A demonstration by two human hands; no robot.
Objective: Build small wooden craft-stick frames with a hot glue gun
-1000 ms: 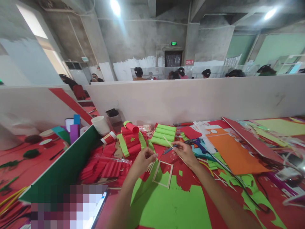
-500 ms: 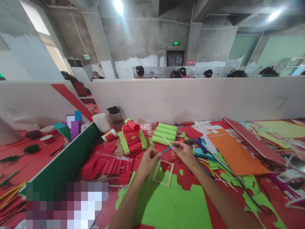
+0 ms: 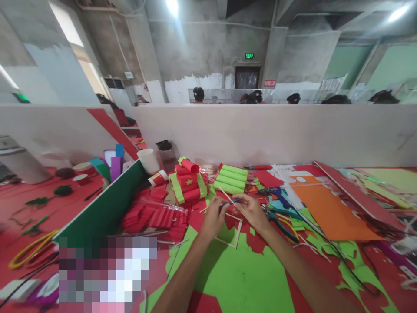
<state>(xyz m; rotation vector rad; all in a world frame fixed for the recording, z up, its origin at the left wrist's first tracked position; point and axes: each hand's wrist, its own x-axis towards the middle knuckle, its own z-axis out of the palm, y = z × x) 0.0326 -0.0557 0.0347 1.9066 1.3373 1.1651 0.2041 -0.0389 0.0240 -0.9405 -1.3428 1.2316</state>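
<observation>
My right hand [image 3: 250, 211] pinches a thin pale wooden stick [image 3: 225, 194] that slants up to the left past the fingertips. Close beside it, my left hand [image 3: 215, 217] closes its fingers on one end of a slim dark-blue tool [image 3: 232, 202]; its exact kind is too small to tell. The tool's other end reaches the right hand's fingers and crosses the stick. Below the hands, a rectangular frame of wooden sticks [image 3: 239, 234] lies on a green sheet [image 3: 244, 278], partly hidden by the left hand.
Rolled red and green paper pieces [image 3: 189, 184] and a row of green rolls [image 3: 232, 178] stand beyond. Blue-handled pliers [image 3: 282, 198] and an orange sheet [image 3: 319, 204] lie right. A green board [image 3: 107, 204], paper cup [image 3: 148, 161] and folded red strips [image 3: 163, 219] are left.
The view has turned slightly left. My hands have come closer together around the slim blue tool, and my left hand now covers more of the wooden frame.
</observation>
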